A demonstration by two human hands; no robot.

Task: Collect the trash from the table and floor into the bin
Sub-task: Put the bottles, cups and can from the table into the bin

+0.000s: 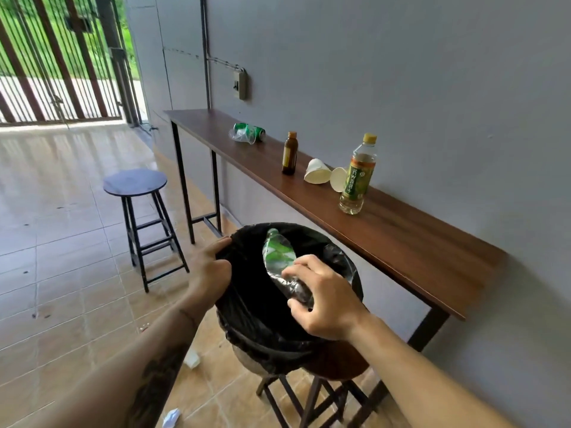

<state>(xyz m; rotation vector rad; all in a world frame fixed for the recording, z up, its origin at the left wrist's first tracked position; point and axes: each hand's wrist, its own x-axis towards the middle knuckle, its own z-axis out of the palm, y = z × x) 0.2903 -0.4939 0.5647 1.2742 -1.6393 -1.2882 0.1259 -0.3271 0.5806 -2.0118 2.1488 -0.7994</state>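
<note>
My left hand [211, 264] grips the rim of the bin [247, 332], which is lined with a black bag and held up in front of me. My right hand [324, 299] holds a crushed clear bottle with a green label [278, 253] over the bin's opening, cap end pointing into it. On the long wooden table [411, 242] stand a tea bottle with a yellow cap [358, 174] and a small brown bottle [289, 153]. Two white paper cups [318, 172] lie on their sides between them. A green can with a clear plastic cup [248, 132] lies farther along.
A round stool [136, 182] stands on the tiled floor left of the table. Another stool [309, 393] is right below the bin. Crumpled white paper [171, 417] and another white scrap [192, 359] lie on the floor near my left arm. A barred gate [58, 57] is at the far left.
</note>
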